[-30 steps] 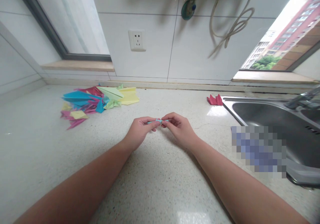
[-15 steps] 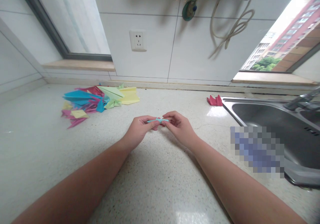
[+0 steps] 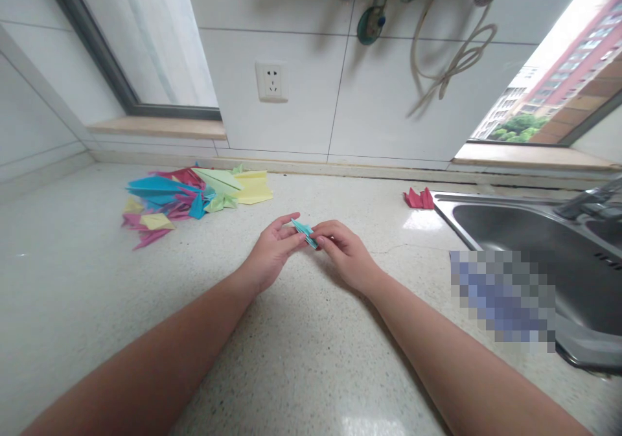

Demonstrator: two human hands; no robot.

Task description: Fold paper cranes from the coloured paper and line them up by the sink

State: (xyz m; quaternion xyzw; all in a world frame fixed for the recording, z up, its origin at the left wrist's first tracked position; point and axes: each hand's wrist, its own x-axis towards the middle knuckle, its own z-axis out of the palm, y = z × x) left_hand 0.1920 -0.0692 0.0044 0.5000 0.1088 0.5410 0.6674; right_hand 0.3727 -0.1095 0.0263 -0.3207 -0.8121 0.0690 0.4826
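A small light-blue piece of folded paper [image 3: 304, 231] is held between my two hands above the speckled countertop. My left hand [image 3: 272, 247] has its thumb against the near side of the paper and its other fingers behind, the index finger lifted a little. My right hand [image 3: 346, 248] pinches the right end of the paper between thumb and fingertips. The paper slants down to the right, with several narrow layers showing. Part of it is hidden by my fingers.
Colourful folded papers [image 3: 194, 193] lie piled at the back left of the countertop [image 3: 311, 358]. A red folded paper [image 3: 418, 198] sits beside the steel sink [image 3: 515, 229] on the right. A blurred-out patch [image 3: 503, 300] covers something by the sink's near edge. A socket [image 3: 272, 82] is on the wall.
The light-blue paper has turned from nearly level to slanting down rightward, showing more of its layers. My left index finger has lifted off it. The camera view has shifted slightly.
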